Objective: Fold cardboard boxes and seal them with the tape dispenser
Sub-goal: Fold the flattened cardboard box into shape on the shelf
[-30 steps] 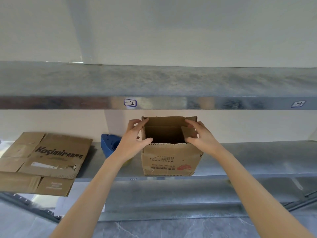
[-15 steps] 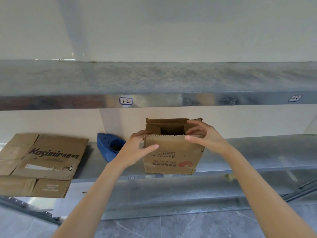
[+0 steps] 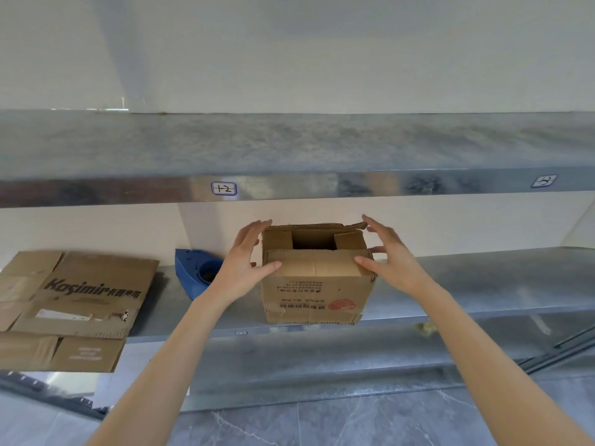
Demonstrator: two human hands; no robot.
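Head view: one blue tape dispenser [image 3: 193, 273] sits near the back of the shelf [image 3: 467, 284], partly hidden by the left hand [image 3: 244, 262]. One flattened carton [image 3: 74, 300] overhangs the front edge, cut off at the left. One cardboard box [image 3: 314, 292] stands at the front edge. The left hand and the right hand [image 3: 391, 257] flank it, fingers straight, thumbs on its near flap.

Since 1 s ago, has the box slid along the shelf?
No. The cardboard box keeps its gap to the blue tape dispenser and stays at the shelf edge.

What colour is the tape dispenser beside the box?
Blue; the tape dispenser shows best in the head view.
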